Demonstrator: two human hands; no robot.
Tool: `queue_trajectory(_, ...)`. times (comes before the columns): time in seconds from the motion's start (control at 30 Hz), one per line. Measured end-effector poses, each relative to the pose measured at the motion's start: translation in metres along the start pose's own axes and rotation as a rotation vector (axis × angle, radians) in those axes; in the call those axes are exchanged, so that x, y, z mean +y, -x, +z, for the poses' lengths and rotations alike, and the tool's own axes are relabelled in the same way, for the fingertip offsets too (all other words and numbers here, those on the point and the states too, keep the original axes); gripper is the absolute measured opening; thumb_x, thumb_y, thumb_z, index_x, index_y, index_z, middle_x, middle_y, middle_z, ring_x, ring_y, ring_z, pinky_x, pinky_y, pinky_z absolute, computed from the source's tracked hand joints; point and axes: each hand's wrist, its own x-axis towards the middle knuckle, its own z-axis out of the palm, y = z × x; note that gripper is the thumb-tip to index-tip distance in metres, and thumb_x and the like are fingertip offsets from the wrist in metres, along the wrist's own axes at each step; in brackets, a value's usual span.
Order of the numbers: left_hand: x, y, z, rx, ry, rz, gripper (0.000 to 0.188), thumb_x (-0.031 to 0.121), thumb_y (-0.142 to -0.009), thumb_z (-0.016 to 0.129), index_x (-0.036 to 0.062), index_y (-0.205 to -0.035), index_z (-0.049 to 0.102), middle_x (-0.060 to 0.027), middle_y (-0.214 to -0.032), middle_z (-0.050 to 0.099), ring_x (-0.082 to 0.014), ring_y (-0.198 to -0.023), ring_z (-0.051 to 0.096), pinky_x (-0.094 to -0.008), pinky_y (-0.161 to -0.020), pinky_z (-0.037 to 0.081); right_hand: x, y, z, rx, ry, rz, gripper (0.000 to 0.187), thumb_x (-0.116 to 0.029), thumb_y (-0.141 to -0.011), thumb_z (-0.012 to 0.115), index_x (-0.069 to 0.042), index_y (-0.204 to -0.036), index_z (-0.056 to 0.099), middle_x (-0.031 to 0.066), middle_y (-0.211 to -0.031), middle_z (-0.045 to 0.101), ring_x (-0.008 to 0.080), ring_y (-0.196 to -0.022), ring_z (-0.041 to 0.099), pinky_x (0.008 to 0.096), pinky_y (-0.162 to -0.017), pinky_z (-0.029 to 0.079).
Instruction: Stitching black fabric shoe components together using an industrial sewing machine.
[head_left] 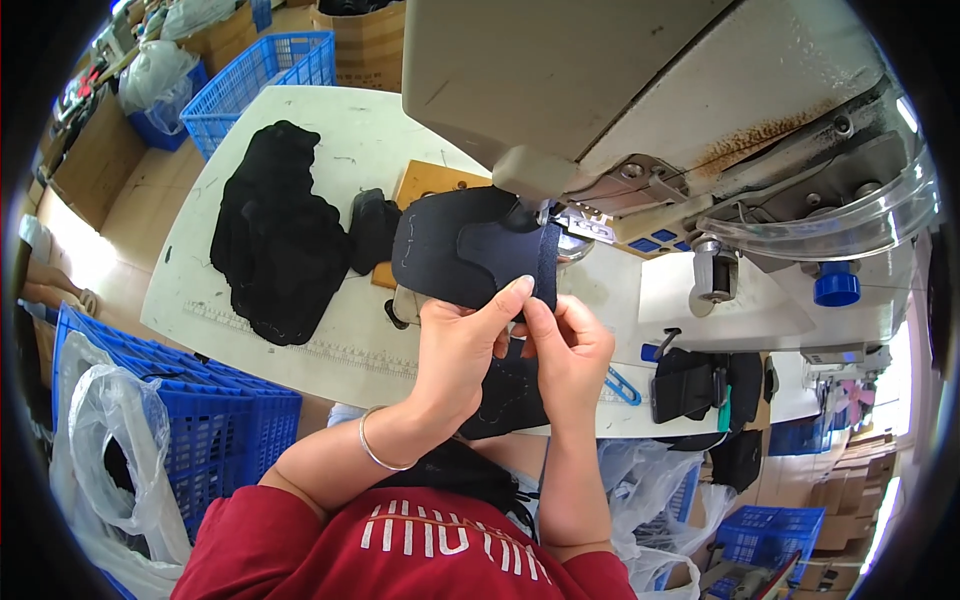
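Under the head of a sewing machine [560, 75] lies a dark, padded fabric piece [430, 245] with rounded edges. A narrow dark strip [547, 262] runs along its right side, close to the needle area. My left hand [452, 345] pinches the near edge of the piece between thumb and fingers. Beside it, my right hand [570, 345] is closed on the near end of the strip, the fingertips of both hands almost touching. Another black fabric piece [508, 395] lies below my hands, partly hidden by them.
A heap of black fabric [275, 240] covers the left of the white table [185, 265]. Light blue snips [622, 385] and several black pieces [685, 385] lie to the right. Blue crates [225, 430] and plastic bags [115, 450] stand beside the table.
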Motion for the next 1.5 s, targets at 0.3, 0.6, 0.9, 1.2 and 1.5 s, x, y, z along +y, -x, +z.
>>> queue_trajectory(0.3, 0.002, 0.0, -0.009, -0.031, 0.026, 0.005, 0.011, 0.014, -0.085, 0.07, 0.005, -0.08, 0.067, 0.0021, -0.071, 0.061, -0.0041, -0.054, 0.05, -0.0207, -0.046, 0.038, 0.013, -0.003, -0.005, -0.052, -0.104, -0.001, 0.015, -0.015, -0.09, 0.065, 0.0, -0.085, 0.066, -0.0001, -0.069, 0.063, 0.0029, -0.059, 0.052, 0.0185, -0.054, 0.041)
queue_trajectory(0.6, -0.003, -0.001, -0.007, 0.003, -0.013, 0.103, 0.01, 0.012, -0.086, 0.069, 0.0037, -0.082, 0.067, 0.0012, -0.072, 0.063, -0.0046, -0.052, 0.05, -0.0199, -0.045, 0.038, 0.012, -0.004, -0.003, -0.03, -0.129, -0.017, 0.013, -0.01, -0.089, 0.062, 0.001, -0.084, 0.066, 0.0023, -0.072, 0.064, 0.008, -0.06, 0.057, 0.0212, -0.056, 0.045)
queue_trajectory(0.9, -0.009, 0.005, 0.002, 0.008, -0.072, 0.221, 0.006, 0.011, -0.088, 0.066, 0.0065, -0.09, 0.063, 0.0007, -0.079, 0.062, -0.0059, -0.056, 0.052, -0.0208, -0.045, 0.04, 0.012, -0.01, -0.011, -0.042, -0.284, 0.027, 0.012, -0.01, -0.087, 0.065, 0.0, -0.081, 0.066, 0.0014, -0.07, 0.064, 0.0065, -0.058, 0.056, 0.0205, -0.055, 0.044)
queue_trajectory(1.2, -0.017, 0.003, 0.007, 0.035, -0.033, 0.25, 0.008, 0.011, -0.089, 0.066, 0.0031, -0.089, 0.065, 0.002, -0.077, 0.063, -0.0024, -0.059, 0.053, -0.018, -0.048, 0.041, 0.01, -0.017, -0.018, -0.068, -0.258, 0.027, 0.013, -0.01, -0.086, 0.065, -0.001, -0.077, 0.065, -0.0005, -0.066, 0.06, 0.006, -0.057, 0.055, 0.0208, -0.053, 0.044)
queue_trajectory(1.5, -0.009, -0.005, 0.011, -0.02, -0.009, 0.323, 0.008, 0.006, -0.089, 0.063, 0.0002, -0.095, 0.063, -0.0001, -0.089, 0.064, -0.005, -0.075, 0.058, -0.0209, -0.063, 0.047, 0.013, -0.02, -0.011, -0.033, -0.278, -0.001, 0.013, -0.01, -0.086, 0.066, -0.002, -0.076, 0.064, -0.0007, -0.065, 0.06, 0.0047, -0.056, 0.054, 0.0193, -0.052, 0.042)
